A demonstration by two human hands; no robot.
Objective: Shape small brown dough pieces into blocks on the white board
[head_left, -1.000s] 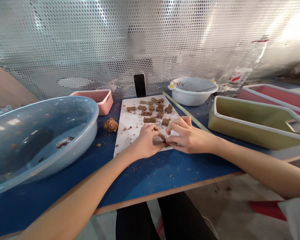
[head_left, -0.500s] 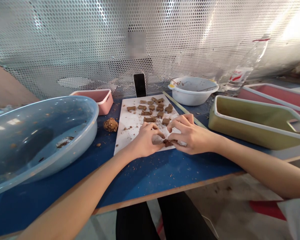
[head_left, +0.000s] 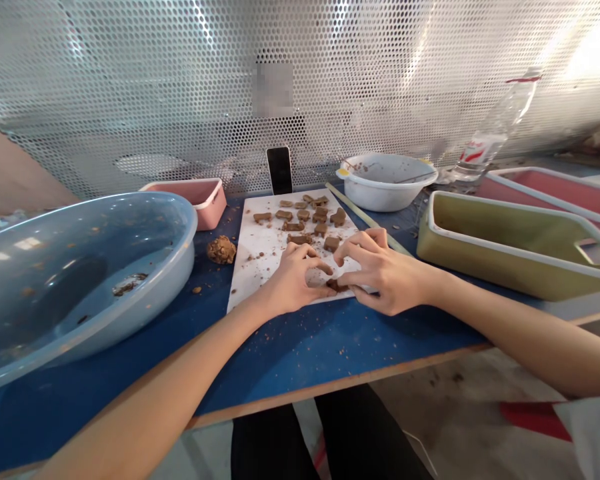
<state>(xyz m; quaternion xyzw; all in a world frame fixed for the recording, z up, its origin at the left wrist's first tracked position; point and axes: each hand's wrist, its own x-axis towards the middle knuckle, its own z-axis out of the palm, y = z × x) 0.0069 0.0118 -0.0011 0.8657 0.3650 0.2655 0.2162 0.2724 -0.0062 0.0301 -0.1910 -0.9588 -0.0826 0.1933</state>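
Observation:
Low on the white board (head_left: 260,267), a small dark brown piece of clay (head_left: 336,285) lies between my two hands. My left hand (head_left: 297,277) has its thumb and fingertips curved against the left side of the piece. From the right, my right hand (head_left: 380,270) pinches it between thumb and index finger, the other fingers bent above. The fingers partly cover the clay, so its shape is hard to make out. Several small shaped clay pieces (head_left: 293,227) lie in loose rows farther up the board, with crumbs around them.
A big blue basin (head_left: 180,267) fills the left, near a clay lump (head_left: 221,249) and a pink bin (head_left: 215,207). A phone (head_left: 280,170) stands behind the board. To the right are a thin stick (head_left: 353,205), white basin (head_left: 385,193), green bin (head_left: 505,260) and water bottle (head_left: 497,127).
Both hands have shifted only slightly around the clay piece. The right thumb and fingers sit a little differently, and a bit less of the piece shows. All else is unmoved.

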